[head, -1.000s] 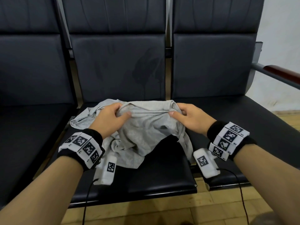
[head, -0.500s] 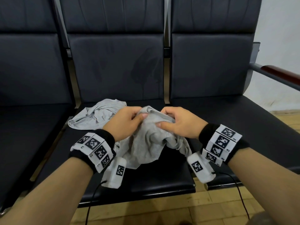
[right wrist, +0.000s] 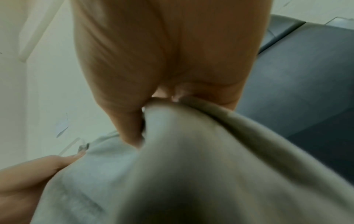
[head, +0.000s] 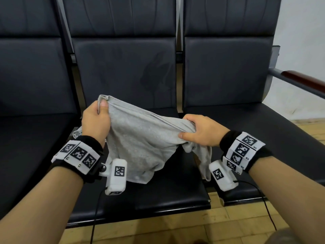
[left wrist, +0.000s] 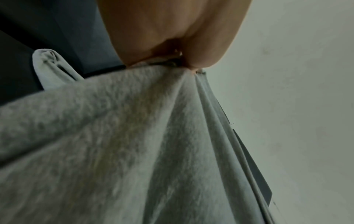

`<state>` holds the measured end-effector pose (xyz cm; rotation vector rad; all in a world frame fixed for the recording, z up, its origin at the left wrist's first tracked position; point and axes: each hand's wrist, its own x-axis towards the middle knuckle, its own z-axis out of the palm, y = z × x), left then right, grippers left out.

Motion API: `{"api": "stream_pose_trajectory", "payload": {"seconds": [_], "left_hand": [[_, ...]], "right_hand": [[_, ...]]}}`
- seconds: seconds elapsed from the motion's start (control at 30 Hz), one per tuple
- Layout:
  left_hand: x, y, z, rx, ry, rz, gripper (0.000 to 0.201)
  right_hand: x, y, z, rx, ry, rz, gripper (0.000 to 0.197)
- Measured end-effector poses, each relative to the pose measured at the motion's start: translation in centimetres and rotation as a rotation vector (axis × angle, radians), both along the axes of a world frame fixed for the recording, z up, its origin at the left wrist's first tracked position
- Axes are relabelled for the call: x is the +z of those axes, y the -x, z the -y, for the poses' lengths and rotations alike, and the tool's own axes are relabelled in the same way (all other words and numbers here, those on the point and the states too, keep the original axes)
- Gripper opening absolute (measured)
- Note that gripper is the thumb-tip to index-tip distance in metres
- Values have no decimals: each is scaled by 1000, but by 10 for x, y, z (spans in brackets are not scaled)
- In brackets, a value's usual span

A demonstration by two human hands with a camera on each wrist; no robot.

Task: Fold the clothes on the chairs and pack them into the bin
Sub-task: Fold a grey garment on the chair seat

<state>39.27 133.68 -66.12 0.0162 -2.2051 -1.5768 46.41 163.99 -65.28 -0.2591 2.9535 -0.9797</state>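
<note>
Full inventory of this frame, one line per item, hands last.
grey garment: 1, light grey, held up over the middle seat, lower part draped on the cushion
chairs: 3 joined seats, black padded, across the whole view; garment on the middle one
armrest: 1, dark red-brown on a grey bar, far right
floor: yellow wood, below the seats
wall: white, upper right
bin: none in view
wrist bands with markers: 2, black with white tags, one per wrist
left hand: pinches the garment's upper left edge
right hand: grips bunched cloth on the right
</note>
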Motion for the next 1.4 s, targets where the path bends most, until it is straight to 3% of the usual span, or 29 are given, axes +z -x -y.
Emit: {"api": "stream_pose_trajectory", "payload": {"seconds": [0.23, 0.47, 0.67, 0.73, 0.77, 0.83, 0.9, 0.97, 1.07, 1.1, 1.2, 1.27, 1.4], "left_hand": [[-3, -3, -8, 25, 193, 62, 39], [1, 6, 1, 122, 154, 18, 40], [-6, 3, 3, 57, 271, 142, 34], [-11, 1, 0, -16, 333, 156, 19], [-12, -3, -3, -91, 351, 143, 22], [-11, -16, -16, -358, 411, 73, 63], [-4, -33, -36, -616, 434, 24, 85], [0, -44, -54, -731, 482, -18, 74], [4, -47, -63, -709, 472, -100, 17], [4, -44, -61, -668, 460, -127, 12], [7, -37, -53, -494, 468, -149, 31], [9, -33, -47, -446, 385, -56, 34], [14, -44, -43, -709, 270, 141, 12]], "right_hand": [[0, -1, -4, -50, 188, -65, 20], [-2, 7, -15, -87, -124, -141, 24], [10, -3, -10, -149, 90, -156, 21], [17, -6, 0, -130, 146, -134, 23], [20, -7, 6, -114, 177, -113, 26], [25, -11, 19, -74, 224, -58, 30], [26, -13, 30, -17, 213, -41, 28], [26, -13, 37, 43, 163, -54, 25], [25, -13, 37, 67, 54, -65, 21], [24, -12, 36, 56, 14, -80, 19], [19, -11, 28, -7, -52, -142, 19], [19, -10, 20, -28, 0, -169, 22], [25, -12, 18, 23, 190, -203, 18]]}}
